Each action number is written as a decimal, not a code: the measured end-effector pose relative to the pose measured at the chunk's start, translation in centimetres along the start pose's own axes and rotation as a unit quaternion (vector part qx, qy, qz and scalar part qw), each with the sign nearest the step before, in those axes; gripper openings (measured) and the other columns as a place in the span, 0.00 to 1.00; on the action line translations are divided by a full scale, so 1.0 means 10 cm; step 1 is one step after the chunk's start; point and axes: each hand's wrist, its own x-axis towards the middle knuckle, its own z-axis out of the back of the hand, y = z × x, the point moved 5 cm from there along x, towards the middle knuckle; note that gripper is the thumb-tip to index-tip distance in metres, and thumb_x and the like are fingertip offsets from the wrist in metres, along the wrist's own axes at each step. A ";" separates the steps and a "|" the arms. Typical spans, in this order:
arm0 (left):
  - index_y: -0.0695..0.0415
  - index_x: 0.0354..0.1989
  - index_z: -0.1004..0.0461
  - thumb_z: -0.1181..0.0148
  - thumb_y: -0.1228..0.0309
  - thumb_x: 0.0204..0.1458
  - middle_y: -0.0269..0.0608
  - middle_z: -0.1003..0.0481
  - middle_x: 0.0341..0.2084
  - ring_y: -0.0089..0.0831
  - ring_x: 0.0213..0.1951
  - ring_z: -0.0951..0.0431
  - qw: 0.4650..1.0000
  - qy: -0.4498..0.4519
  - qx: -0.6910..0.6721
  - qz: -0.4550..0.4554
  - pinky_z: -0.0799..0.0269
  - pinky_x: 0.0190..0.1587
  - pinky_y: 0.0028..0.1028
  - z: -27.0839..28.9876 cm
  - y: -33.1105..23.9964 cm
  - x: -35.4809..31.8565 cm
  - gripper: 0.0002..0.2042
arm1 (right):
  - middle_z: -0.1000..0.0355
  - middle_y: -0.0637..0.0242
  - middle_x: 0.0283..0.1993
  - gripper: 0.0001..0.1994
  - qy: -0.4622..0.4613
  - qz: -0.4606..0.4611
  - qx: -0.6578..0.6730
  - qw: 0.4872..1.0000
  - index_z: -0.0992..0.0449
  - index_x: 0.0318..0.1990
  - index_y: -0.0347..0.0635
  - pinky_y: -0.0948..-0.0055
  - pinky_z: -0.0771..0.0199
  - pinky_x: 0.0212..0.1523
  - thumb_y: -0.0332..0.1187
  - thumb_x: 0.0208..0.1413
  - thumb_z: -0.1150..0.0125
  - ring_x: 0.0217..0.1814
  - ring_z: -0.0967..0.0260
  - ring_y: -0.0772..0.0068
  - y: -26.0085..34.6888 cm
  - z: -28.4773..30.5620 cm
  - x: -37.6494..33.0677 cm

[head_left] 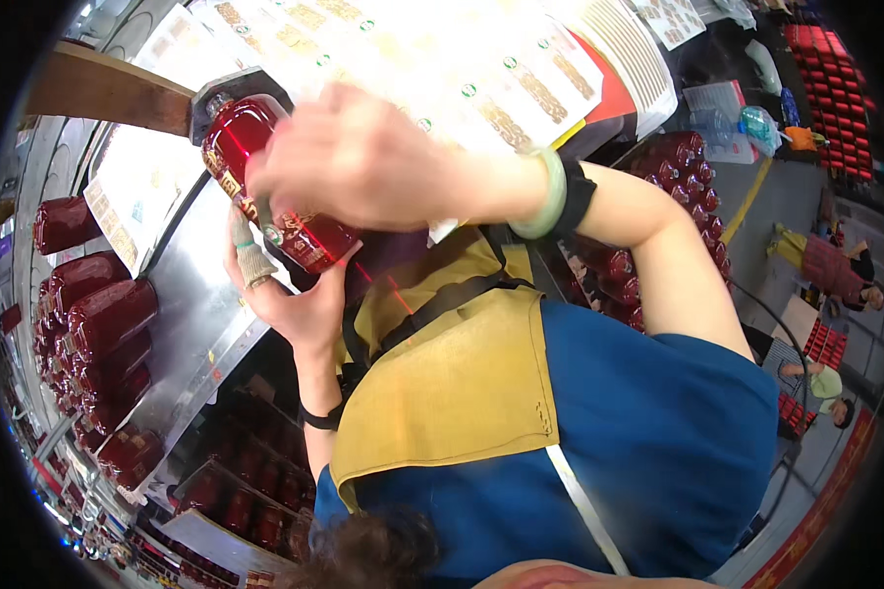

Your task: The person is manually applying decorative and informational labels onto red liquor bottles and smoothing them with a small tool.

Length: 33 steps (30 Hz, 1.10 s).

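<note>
**Two hands on a red bottle**

The left hand holds the red bottle from below, fingers closed around its lower part; one finger wears a cloth wrap. The right hand lies on top of the same bottle, its fingers curled over it. The bottle is tilted above the edge of the metal table. Behind it lie sheets of labels. Farther left, more red bottles lie in rows.

White-and-gold label sheets above
</note>
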 end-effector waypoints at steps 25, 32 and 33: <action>0.71 0.74 0.46 0.22 0.72 0.44 0.59 0.35 0.68 0.45 0.68 0.32 0.965 0.059 -0.217 0.138 0.38 0.70 0.37 -0.07 0.35 -0.16 0.49 | 0.23 0.81 0.38 0.08 0.114 0.083 0.069 0.988 0.19 0.37 0.55 0.71 0.30 0.41 0.31 0.48 0.34 0.35 0.32 0.74 0.35 0.20 -0.10; 0.64 0.73 0.41 0.22 0.73 0.39 0.55 0.36 0.67 0.52 0.68 0.34 1.000 0.025 -0.009 0.016 0.36 0.68 0.42 0.02 0.10 0.01 0.49 | 0.22 0.79 0.40 0.09 0.119 0.126 0.117 0.978 0.17 0.39 0.54 0.69 0.28 0.40 0.31 0.50 0.34 0.36 0.30 0.72 0.40 0.19 -0.30; 0.65 0.73 0.40 0.22 0.73 0.40 0.56 0.35 0.67 0.52 0.67 0.34 1.000 0.022 0.008 0.007 0.36 0.68 0.41 0.02 0.08 0.03 0.47 | 0.21 0.79 0.40 0.09 0.112 0.091 0.108 0.984 0.17 0.39 0.54 0.69 0.28 0.41 0.31 0.49 0.34 0.36 0.30 0.72 0.34 0.19 -0.21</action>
